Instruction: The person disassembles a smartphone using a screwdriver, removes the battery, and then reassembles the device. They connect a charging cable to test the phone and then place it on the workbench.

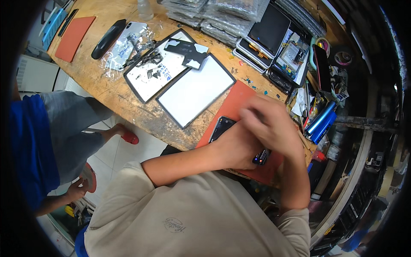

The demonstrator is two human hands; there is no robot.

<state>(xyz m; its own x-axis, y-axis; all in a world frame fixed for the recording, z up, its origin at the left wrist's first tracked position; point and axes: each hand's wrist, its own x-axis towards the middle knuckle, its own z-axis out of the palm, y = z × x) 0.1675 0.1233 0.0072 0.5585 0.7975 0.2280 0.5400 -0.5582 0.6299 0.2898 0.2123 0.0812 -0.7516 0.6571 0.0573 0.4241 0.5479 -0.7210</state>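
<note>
A smartphone (222, 126) with a lit dark screen lies on an orange-red mat (241, 93) at the table's front edge. My left hand (240, 147) rests across the middle of the phone, covering most of it; its fingers are hidden. Only the phone's upper left end and its lower right corner show. Above and slightly right of it, my right hand (267, 120) is raised over the left one, bent at the wrist. Its fingers look curled but are smeared by motion, and I cannot make out anything in them.
Two white tablet-sized panels (197, 92) lie left of the mat, one bearing small parts. Bubble-wrapped stacks (222, 17) and piled tablets (269, 30) stand behind. Tools and a blue cylinder (322, 118) crowd the right. Another person in blue (36, 145) is at the left.
</note>
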